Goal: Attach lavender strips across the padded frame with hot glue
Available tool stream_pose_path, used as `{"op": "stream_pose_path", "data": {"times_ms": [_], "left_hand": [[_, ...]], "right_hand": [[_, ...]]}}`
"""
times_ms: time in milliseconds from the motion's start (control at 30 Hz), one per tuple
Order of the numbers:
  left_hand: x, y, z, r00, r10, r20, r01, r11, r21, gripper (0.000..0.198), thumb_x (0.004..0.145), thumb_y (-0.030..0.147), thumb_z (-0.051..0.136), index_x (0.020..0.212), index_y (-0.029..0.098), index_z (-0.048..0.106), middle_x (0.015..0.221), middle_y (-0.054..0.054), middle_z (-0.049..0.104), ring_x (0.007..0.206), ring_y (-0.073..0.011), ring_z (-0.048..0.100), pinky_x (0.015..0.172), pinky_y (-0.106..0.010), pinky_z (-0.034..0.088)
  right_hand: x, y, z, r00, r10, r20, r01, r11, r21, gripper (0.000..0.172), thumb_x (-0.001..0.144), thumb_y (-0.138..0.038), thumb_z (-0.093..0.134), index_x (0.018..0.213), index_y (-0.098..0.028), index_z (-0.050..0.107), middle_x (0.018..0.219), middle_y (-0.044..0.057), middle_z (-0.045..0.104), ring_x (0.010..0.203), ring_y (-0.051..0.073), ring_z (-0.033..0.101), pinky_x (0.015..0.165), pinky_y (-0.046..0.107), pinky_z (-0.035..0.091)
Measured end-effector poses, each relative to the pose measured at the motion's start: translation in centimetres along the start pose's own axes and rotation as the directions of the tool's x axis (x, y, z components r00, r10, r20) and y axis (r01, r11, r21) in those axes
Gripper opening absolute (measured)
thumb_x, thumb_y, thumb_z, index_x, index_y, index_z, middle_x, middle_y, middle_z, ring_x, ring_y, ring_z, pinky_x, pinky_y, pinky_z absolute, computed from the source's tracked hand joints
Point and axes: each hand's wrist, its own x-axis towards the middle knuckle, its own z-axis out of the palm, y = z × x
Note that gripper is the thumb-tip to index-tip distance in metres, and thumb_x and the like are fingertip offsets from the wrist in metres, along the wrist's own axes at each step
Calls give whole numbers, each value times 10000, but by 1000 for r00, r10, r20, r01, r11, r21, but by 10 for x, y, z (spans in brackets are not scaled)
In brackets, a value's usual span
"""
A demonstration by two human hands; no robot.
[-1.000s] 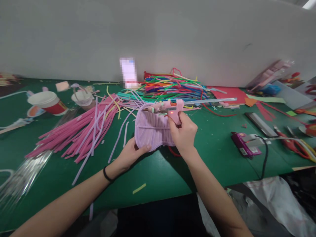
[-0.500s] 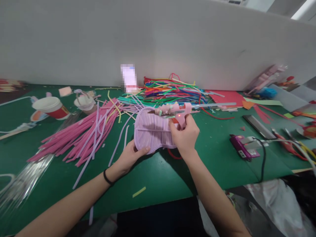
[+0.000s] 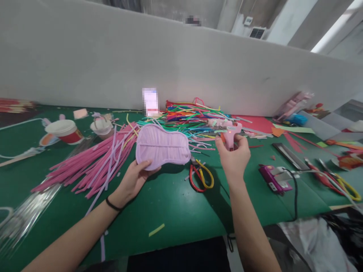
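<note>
A lilac panel (image 3: 163,145), made of pipe cleaners set side by side with a raised rim and a middle rib, is gripped at its lower left edge by my left hand (image 3: 138,179). My right hand (image 3: 234,155) is wrapped round the handle of a pink glue gun (image 3: 231,132), whose nozzle points left over the pile of coloured pipe cleaners (image 3: 193,111). The gun is apart from the panel. Between my hands, scissors (image 3: 202,177) with one red and one yellow handle lie on the green table (image 3: 176,211).
Pink pipe cleaners (image 3: 93,162) lie at the left beside clear plastic wrap (image 3: 31,204) and a paper cup (image 3: 65,131). On the right are a purple power socket (image 3: 274,179) with a plug and cable, and more scissors (image 3: 347,187). A lit phone (image 3: 151,102) leans on the grey partition (image 3: 113,60).
The glue gun has moved right, away from the panel, in my right hand. My left hand has shifted the panel slightly left. The scissors between my hands have come into fuller view.
</note>
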Motion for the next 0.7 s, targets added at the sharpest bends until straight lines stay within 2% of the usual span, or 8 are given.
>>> {"op": "stream_pose_path", "data": {"times_ms": [100, 200, 300, 400, 533, 600, 700], "left_hand": [[8, 14, -7, 996, 46, -82, -52, 996, -75, 222, 752, 124, 708, 970, 161, 726, 1044, -70, 758, 919, -230, 715, 686, -326, 657], [13, 28, -12, 986, 82, -148, -100, 989, -112, 235, 788, 116, 654, 1005, 180, 715, 1008, -44, 763, 862, -200, 724, 654, -292, 651], [15, 40, -18, 985, 84, -148, -109, 980, -169, 239, 806, 108, 631, 1024, 178, 698, 958, -25, 770, 788, -170, 727, 645, -258, 641], [17, 46, -23, 983, 75, -165, -109, 972, -206, 236, 819, 100, 618, 1041, 138, 688, 909, -28, 774, 722, -150, 717, 647, -228, 630], [20, 52, -26, 981, 123, -149, -150, 971, -187, 289, 849, 130, 598, 1127, 109, 676, 995, -46, 776, 829, -167, 722, 818, -279, 623], [20, 57, -26, 972, 166, -169, -195, 965, -174, 296, 883, 180, 578, 1159, 124, 669, 1035, -38, 773, 918, -189, 716, 885, -328, 609], [20, 70, -27, 952, 234, -196, -268, 949, -167, 361, 984, 377, 472, 1182, 138, 656, 1054, -40, 770, 1066, -236, 679, 909, -391, 599]], "right_hand": [[15, 8, -13, 1000, -5, -17, 3, 990, -141, 496, 698, -574, 673, 949, -147, 648, 811, 69, 688, 654, 187, 586, 642, 305, 464], [25, 16, -26, 993, 58, 102, -15, 925, -379, 455, 727, -563, 633, 937, -164, 693, 803, 89, 713, 710, 229, 620, 691, 321, 450], [24, 27, -32, 942, 189, 277, 20, 793, -608, 389, 773, -530, 584, 899, -187, 716, 803, 109, 733, 770, 266, 661, 683, 316, 432], [17, 39, -32, 882, 305, 359, 68, 672, -738, 410, 827, -525, 518, 896, -179, 727, 833, 144, 745, 823, 290, 697, 675, 317, 445], [8, 53, -25, 829, 421, 367, 100, 535, -839, 490, 868, -504, 502, 1042, -104, 724, 978, 228, 739, 926, 327, 717, 713, 343, 492], [7, 58, -23, 821, 437, 368, 106, 517, -849, 479, 881, -472, 512, 1071, -84, 719, 1030, 244, 727, 955, 333, 717, 729, 350, 505], [6, 58, -25, 809, 442, 387, 140, 496, -857, 454, 910, -452, 508, 1071, -84, 718, 1074, 243, 714, 1004, 340, 706, 769, 366, 512]]}}
